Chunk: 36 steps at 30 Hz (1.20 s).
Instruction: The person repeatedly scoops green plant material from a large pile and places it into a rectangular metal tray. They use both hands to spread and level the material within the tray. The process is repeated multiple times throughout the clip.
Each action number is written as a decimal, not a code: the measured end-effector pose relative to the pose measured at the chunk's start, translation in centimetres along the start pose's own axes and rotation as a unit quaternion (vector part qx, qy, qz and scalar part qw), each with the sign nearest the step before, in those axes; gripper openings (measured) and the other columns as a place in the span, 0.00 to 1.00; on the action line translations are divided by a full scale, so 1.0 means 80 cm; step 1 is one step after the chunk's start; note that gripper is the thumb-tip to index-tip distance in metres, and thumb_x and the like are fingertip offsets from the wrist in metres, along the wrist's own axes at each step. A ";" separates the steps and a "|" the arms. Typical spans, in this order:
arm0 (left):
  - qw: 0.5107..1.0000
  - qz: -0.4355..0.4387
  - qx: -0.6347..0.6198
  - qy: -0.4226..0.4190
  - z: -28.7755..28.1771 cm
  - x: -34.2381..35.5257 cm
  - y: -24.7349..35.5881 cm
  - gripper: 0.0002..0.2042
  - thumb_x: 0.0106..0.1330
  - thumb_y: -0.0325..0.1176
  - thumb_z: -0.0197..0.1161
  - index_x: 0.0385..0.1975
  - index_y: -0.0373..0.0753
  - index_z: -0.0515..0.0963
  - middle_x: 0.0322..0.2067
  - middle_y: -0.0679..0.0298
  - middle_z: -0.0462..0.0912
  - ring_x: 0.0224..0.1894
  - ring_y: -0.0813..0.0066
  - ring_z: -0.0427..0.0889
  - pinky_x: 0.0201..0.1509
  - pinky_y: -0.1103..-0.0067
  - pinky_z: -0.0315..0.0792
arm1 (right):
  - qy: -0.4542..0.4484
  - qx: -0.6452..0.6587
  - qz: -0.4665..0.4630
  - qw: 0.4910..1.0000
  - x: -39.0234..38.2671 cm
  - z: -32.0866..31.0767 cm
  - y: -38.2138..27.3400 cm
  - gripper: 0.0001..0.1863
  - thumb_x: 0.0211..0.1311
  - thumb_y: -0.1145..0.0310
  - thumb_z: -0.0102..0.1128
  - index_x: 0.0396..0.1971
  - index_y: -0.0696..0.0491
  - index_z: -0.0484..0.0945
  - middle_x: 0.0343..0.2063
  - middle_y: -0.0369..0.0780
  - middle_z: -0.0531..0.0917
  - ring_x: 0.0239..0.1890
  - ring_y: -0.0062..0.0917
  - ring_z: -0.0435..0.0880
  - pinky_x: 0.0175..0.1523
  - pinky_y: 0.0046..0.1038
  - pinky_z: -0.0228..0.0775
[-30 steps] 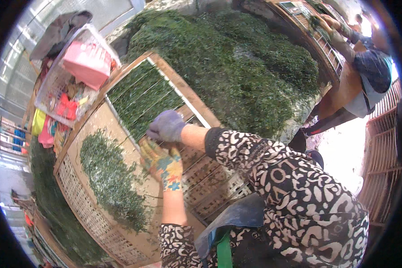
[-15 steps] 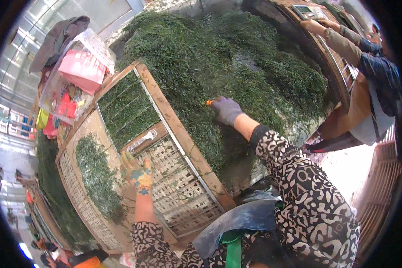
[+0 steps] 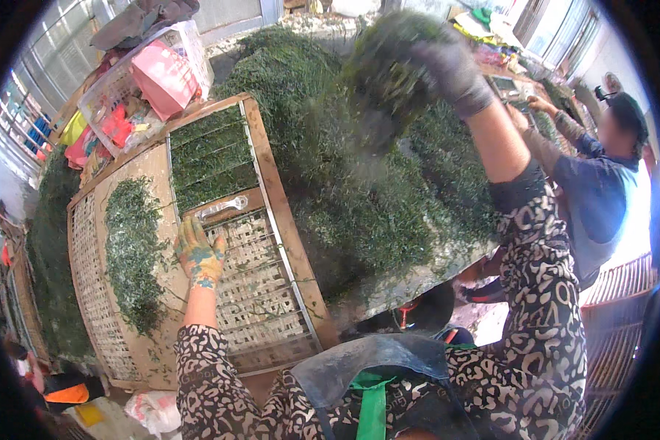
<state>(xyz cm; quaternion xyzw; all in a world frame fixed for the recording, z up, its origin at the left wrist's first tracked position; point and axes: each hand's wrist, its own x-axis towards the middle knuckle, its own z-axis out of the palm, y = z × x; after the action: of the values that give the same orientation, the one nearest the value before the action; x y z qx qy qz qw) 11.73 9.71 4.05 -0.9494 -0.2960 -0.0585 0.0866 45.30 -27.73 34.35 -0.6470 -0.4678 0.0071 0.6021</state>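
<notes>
our right hand (image 3: 453,72), in a grey work glove, is raised at the far right of the scene, closed around a loose clump of dark green stringy seaweed (image 3: 386,73) that it lifts above the big heap of the same green seaweed (image 3: 359,191) lying on the table. our left hand (image 3: 196,253), in a patterned orange-and-blue glove, rests spread flat and holding nothing on the woven bamboo mat (image 3: 260,293) inside the wooden frame (image 3: 286,227), just near of a small metal bar (image 3: 224,207).

we judge the clump soft, limp and wet, probably light in a handful, quick to shed strands and likely slippery; it is best gathered from underneath with the whole hand, fingers curled, not pinched at the edge.

counting: one heap, one lifted clump, one wooden frame with about four filled rows of seaweed (image 3: 211,158) at its far end, one loose strip of seaweed (image 3: 132,249) on the left mat, one pink plastic bag (image 3: 165,73) in a white basket (image 3: 128,81) far left, and one other person in a blue shirt (image 3: 594,198) at the right.
</notes>
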 end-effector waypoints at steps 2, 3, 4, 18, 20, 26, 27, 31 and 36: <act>0.999 -0.012 0.013 -0.030 -0.008 -0.001 0.003 0.40 0.73 0.60 0.48 0.76 0.35 0.55 0.77 0.55 0.51 0.78 0.57 0.49 0.79 0.58 0.47 | 0.005 0.057 -0.055 0.997 0.023 -0.034 -0.037 0.20 0.70 0.67 0.55 0.57 0.58 0.77 0.49 0.41 0.86 0.48 0.28 0.87 0.57 0.32 0.81; 0.999 -0.009 -0.005 -0.036 -0.009 -0.001 0.004 0.41 0.73 0.61 0.47 0.76 0.35 0.55 0.78 0.55 0.51 0.79 0.57 0.49 0.79 0.58 0.46 | 0.055 0.169 0.020 0.984 0.019 -0.050 -0.047 0.23 0.71 0.61 0.53 0.59 0.59 0.76 0.49 0.43 0.86 0.49 0.32 0.87 0.54 0.33 0.82; 0.999 -0.011 -0.003 -0.044 -0.009 -0.002 0.002 0.41 0.73 0.62 0.46 0.76 0.35 0.56 0.78 0.55 0.50 0.79 0.57 0.48 0.79 0.58 0.45 | 0.046 0.214 0.044 0.975 0.021 -0.057 -0.049 0.22 0.72 0.61 0.53 0.60 0.58 0.76 0.50 0.42 0.85 0.49 0.30 0.87 0.53 0.33 0.82; 0.683 0.262 -0.673 0.105 -0.189 0.076 0.231 0.54 0.49 0.49 0.83 0.74 0.35 0.58 0.72 0.51 0.63 0.76 0.58 0.58 0.77 0.67 0.57 | -0.080 0.143 0.070 0.984 -0.007 0.008 -0.093 0.19 0.65 0.75 0.65 0.56 0.55 0.79 0.44 0.34 0.87 0.43 0.15 0.84 0.49 0.23 0.79; 0.638 0.287 -0.714 0.020 -0.227 0.067 0.298 0.50 0.53 0.47 0.80 0.73 0.34 0.58 0.67 0.51 0.70 0.68 0.59 0.70 0.71 0.68 0.65 | -0.050 -0.056 -0.084 0.994 -0.006 0.001 -0.083 0.22 0.64 0.73 0.66 0.58 0.54 0.77 0.46 0.35 0.87 0.44 0.16 0.84 0.50 0.24 0.79; 0.485 -0.008 -0.801 -0.350 -0.157 -0.028 0.359 0.17 0.69 0.34 0.68 0.54 0.36 0.75 0.40 0.62 0.85 0.26 0.78 0.79 0.38 0.70 0.80 | -0.113 -0.385 0.058 0.914 -0.098 -0.028 0.018 0.39 0.57 0.68 0.72 0.70 0.45 0.67 0.58 0.38 0.82 0.56 0.22 0.80 0.61 0.31 0.74; 0.441 0.001 -0.816 -0.374 -0.130 -0.052 0.349 0.13 0.71 0.35 0.66 0.49 0.36 0.77 0.33 0.66 0.82 0.24 0.79 0.77 0.35 0.71 0.79 | -0.144 -0.411 0.175 0.883 -0.129 -0.030 0.036 0.40 0.54 0.66 0.74 0.69 0.44 0.68 0.58 0.38 0.82 0.58 0.24 0.80 0.64 0.32 0.73; 0.384 -0.057 -0.790 -0.475 -0.109 -0.072 0.350 0.11 0.74 0.39 0.63 0.41 0.37 0.78 0.20 0.75 0.70 0.19 0.81 0.69 0.26 0.72 0.76 | -0.308 -0.310 0.182 0.881 -0.244 0.000 0.108 0.39 0.50 0.58 0.76 0.65 0.43 0.74 0.60 0.42 0.81 0.61 0.35 0.80 0.64 0.36 0.72; 0.355 0.021 -0.830 -0.429 -0.248 -0.041 0.348 0.12 0.75 0.42 0.62 0.36 0.40 0.78 0.16 0.80 0.61 0.14 0.85 0.59 0.24 0.77 0.72 | -0.174 -0.246 0.160 0.940 -0.311 0.089 0.188 0.24 0.58 0.42 0.68 0.42 0.48 0.84 0.42 0.48 0.86 0.49 0.50 0.83 0.54 0.45 0.74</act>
<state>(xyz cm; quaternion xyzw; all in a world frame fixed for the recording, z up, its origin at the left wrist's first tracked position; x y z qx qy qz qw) 23.82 -18.58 19.31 -0.4402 -0.0738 0.1424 -0.8834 36.25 -35.06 6.81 -0.8300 -0.4427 0.1001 0.3243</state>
